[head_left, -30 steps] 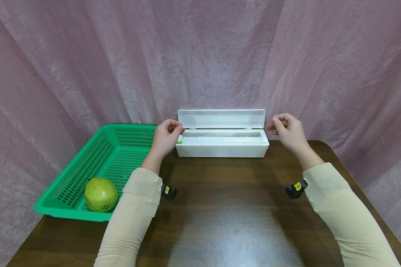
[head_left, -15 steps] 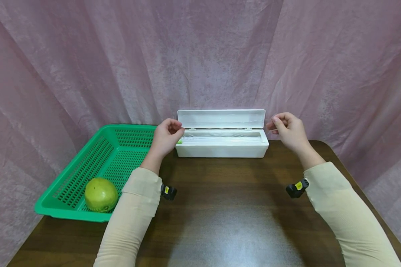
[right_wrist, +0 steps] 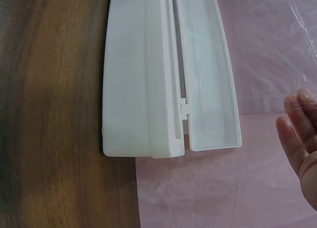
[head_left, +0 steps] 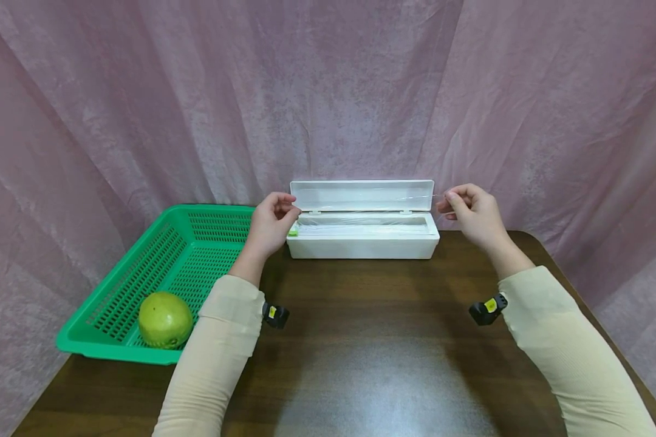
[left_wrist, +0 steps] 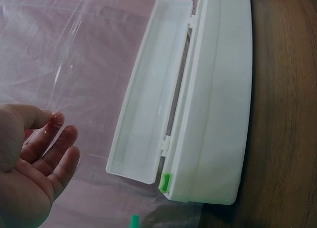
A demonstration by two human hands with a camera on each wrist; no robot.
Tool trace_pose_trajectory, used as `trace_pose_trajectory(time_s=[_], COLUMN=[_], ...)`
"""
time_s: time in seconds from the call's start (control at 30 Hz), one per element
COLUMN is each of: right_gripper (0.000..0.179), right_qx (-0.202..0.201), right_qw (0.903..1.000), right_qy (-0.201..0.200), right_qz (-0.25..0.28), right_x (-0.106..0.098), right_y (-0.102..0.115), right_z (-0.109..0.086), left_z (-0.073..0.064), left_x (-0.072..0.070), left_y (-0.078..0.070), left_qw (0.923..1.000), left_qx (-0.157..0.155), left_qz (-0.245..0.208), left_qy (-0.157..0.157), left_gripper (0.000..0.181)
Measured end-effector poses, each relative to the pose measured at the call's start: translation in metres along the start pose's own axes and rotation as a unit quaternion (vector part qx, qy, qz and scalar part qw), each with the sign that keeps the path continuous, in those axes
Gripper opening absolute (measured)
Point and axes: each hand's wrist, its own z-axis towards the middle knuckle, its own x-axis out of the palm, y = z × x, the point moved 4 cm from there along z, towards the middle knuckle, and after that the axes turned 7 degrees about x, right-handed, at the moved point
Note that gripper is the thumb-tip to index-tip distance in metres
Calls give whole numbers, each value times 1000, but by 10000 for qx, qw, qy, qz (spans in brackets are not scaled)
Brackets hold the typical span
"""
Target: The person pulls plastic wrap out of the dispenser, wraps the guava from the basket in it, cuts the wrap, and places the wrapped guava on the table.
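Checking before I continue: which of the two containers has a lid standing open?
The white box between the left hand and right hand: its hinged lid is raised at the back. The green basket shows no lid.

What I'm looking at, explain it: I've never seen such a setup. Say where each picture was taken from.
There is no machine here, just a person's left hand and right hand, both bare. The wide picture comes from a camera on the head, looking forward and down; the two close ones come from the black wrist cameras. On the brown table sit a white box, its lid open, and a green basket with one green fruit inside. Both hands pinch clear film.
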Motion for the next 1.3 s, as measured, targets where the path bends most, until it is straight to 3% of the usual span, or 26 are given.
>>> trace_pose_trajectory(time_s=[0.33, 0.9, 1.3], right_gripper=[21, 27, 27], right_qx=[-56, -73, -80], right_qw=[10000, 9998, 9999], right_qy=[7, 44, 55], right_qz=[15, 161, 126], right_x=[-2, -4, -5], right_y=[1, 2, 4], right_z=[0, 0, 0], left_z=[-2, -1, -3], left_x=[-2, -4, -7], left_y=[-4, -6, -8], left_qw=[9999, 9996, 9997], left_qx=[31, 161, 179], left_qz=[139, 233, 62], left_qy=[6, -62, -146], left_gripper=[22, 16, 18])
